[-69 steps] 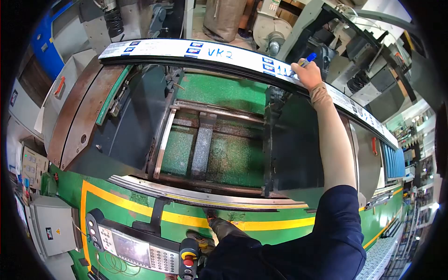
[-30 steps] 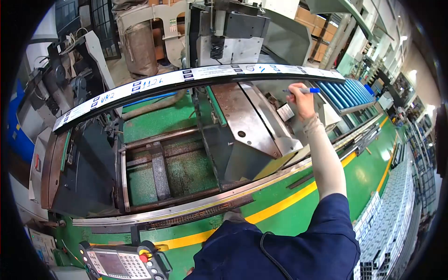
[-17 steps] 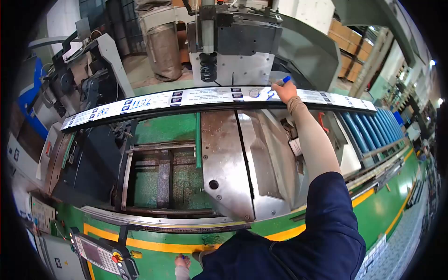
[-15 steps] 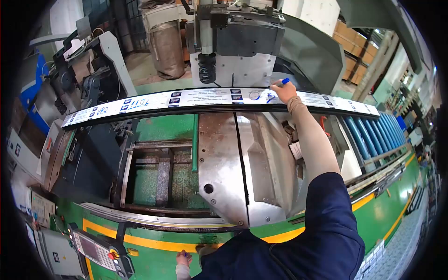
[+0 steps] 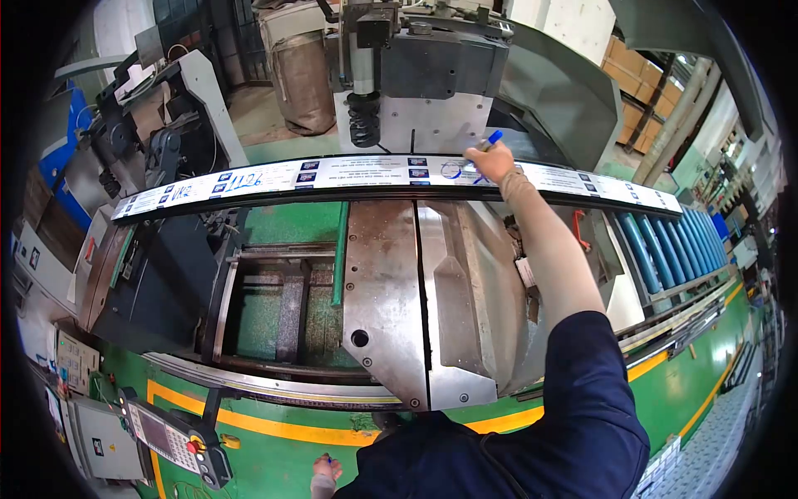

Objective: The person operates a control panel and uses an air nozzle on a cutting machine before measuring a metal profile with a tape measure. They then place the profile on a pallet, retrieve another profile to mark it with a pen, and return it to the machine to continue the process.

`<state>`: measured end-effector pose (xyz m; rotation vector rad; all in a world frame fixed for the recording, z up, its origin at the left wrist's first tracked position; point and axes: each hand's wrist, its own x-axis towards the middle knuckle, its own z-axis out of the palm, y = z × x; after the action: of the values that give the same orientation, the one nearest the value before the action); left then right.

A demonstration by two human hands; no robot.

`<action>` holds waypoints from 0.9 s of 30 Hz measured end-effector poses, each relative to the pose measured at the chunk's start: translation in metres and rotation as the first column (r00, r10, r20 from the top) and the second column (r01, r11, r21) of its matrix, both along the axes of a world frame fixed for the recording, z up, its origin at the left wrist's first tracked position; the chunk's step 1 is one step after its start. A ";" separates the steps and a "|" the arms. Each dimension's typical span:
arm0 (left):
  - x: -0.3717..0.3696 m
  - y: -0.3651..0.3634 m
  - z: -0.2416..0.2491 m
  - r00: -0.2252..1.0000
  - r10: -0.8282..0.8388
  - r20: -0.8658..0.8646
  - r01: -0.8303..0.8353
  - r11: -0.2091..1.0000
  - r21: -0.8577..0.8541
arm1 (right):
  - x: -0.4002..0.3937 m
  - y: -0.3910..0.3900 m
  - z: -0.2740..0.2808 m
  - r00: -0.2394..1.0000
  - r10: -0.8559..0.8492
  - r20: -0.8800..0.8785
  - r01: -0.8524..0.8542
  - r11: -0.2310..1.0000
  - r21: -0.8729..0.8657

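Observation:
My right hand (image 5: 494, 162) is closed around a blue marker (image 5: 494, 137), just over the long profile (image 5: 366, 175) covered in white printed film. Handwritten blue marks, among them "1126", show on the film, and a blue circle lies just left of my fingers. The profile rests crosswise over the machine bed (image 5: 386, 291). Low in the view, my left hand (image 5: 327, 467) hangs beside my body over the green floor. Its fingers are pressed together, with a tiny dark blue thing at their tips that is too small to name.
Behind the profile stands a machine head (image 5: 432, 66) with a black coiled part. Blue rollers (image 5: 657, 249) run off to the right. At lower left there is a control panel (image 5: 170, 437) with a red button. A yellow line (image 5: 283, 430) crosses the green floor.
My right hand has shifted slightly left and up, with the marker now tilted more upright. My left hand has dropped a little. The view has shifted slightly.

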<state>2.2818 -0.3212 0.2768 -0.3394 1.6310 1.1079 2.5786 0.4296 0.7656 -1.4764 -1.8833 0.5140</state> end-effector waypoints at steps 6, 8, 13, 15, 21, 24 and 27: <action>-0.034 -0.008 -0.001 0.999 0.013 -0.032 -0.011 0.999 0.047 | -0.033 -0.015 0.001 0.998 0.010 -0.067 -0.006 0.998 0.055; -0.030 -0.009 0.002 0.996 0.018 -0.091 -0.024 0.998 -0.057 | -0.037 -0.027 0.003 0.995 0.029 -0.099 -0.018 0.994 0.109; -0.035 0.006 0.004 0.996 -0.044 -0.072 0.037 0.995 -0.090 | -0.027 -0.041 0.019 0.994 -0.074 0.083 0.061 0.987 0.151; -0.033 0.014 0.004 0.997 -0.056 -0.058 0.051 0.995 -0.089 | 0.000 -0.019 0.009 0.986 -0.167 0.002 0.163 0.962 0.218; 0.008 0.061 0.000 0.999 -0.001 -0.048 -0.005 0.993 -0.120 | 0.159 0.012 0.004 0.962 -0.238 -0.135 0.247 0.968 0.052; 0.026 0.079 -0.002 0.993 -0.109 -0.039 0.105 0.990 -0.097 | 0.175 0.022 -0.004 0.977 -0.138 -0.165 0.135 0.990 -0.027; 0.057 0.112 0.007 0.976 -0.191 -0.106 0.180 0.979 -0.098 | 0.170 0.023 -0.006 0.985 -0.140 -0.096 0.146 0.988 0.052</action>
<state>2.3392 -0.2093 0.2834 -0.1783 1.7781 0.9301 2.7485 0.4522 0.7600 -1.5098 -1.6926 0.4477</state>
